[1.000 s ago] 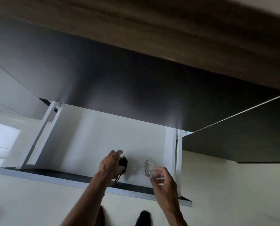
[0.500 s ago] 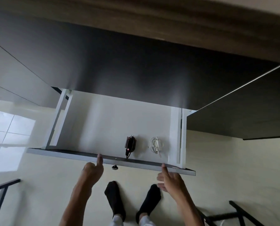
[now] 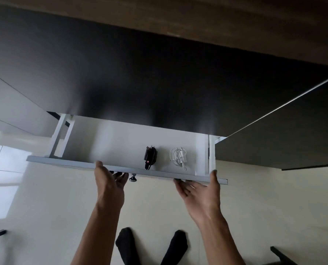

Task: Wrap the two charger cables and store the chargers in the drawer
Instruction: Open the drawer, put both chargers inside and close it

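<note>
The drawer (image 3: 121,140) stands pulled out from under the dark desk (image 3: 159,83), and its white inside is in view. The black charger (image 3: 150,156) lies on the drawer floor with its cable wound around it. The white charger (image 3: 180,156) lies just beside it at 3 o'clock, also with its cable coiled, and the two do not touch. Both rest near the front panel (image 3: 63,161), toward the right side wall.

The left hand (image 3: 109,180) holds the front panel: the thumb lies over the top edge and the fingers curl under it, next to the small metal knob (image 3: 133,177). The right hand (image 3: 199,190) grips the same panel near its right end, at 3 o'clock from the left hand, thumb on top and fingers below. Neither hand holds a charger. Two feet in black socks (image 3: 128,245) stand on the pale floor (image 3: 44,207) at 6 o'clock.
</note>
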